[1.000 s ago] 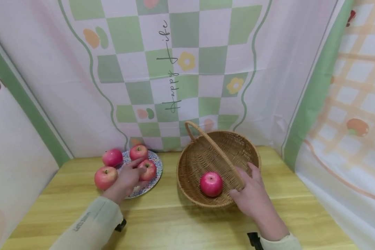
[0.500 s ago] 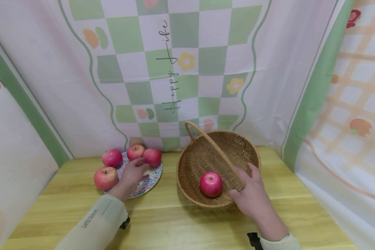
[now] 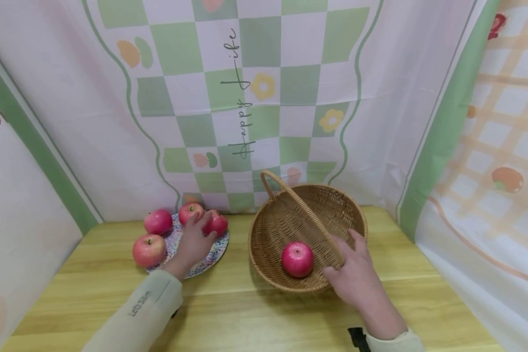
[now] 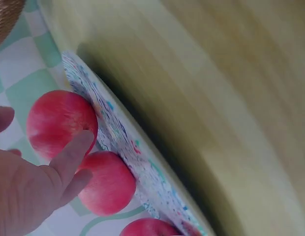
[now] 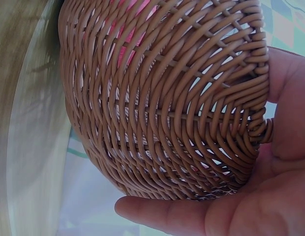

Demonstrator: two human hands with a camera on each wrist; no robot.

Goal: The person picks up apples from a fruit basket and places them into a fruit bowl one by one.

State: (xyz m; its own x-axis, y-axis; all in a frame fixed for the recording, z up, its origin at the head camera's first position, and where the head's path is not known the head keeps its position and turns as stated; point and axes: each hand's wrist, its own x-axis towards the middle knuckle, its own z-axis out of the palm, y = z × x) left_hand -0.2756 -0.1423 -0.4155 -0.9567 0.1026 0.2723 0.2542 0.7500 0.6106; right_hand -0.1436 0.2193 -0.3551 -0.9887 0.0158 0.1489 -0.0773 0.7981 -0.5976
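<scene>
My left hand [image 3: 194,244] reaches over the patterned plate [image 3: 217,252], its fingers at a red apple [image 3: 220,224] on the plate's right side. In the left wrist view a fingertip overlaps that apple [image 4: 59,120], while the thumb stands off its other side. Another apple [image 3: 189,211] sits beside it, partly behind the fingers. Two more apples, one pink-red [image 3: 158,222] and one paler [image 3: 149,250], are at the plate's left edge. My right hand [image 3: 361,281] holds the wicker basket [image 3: 264,244] at the rim by the handle's base. One apple [image 3: 297,259] lies inside the basket.
The basket's arched handle [image 3: 305,210] crosses above its opening. Both plate and basket stand on a wooden table [image 3: 237,313], near a checked cloth backdrop [image 3: 259,122] at the back. More cloth hangs at the left and right.
The apple under my left hand has shifted back and right on the plate and shows a redder side. The left hand has moved up and right after it. Right hand and basket stay still.
</scene>
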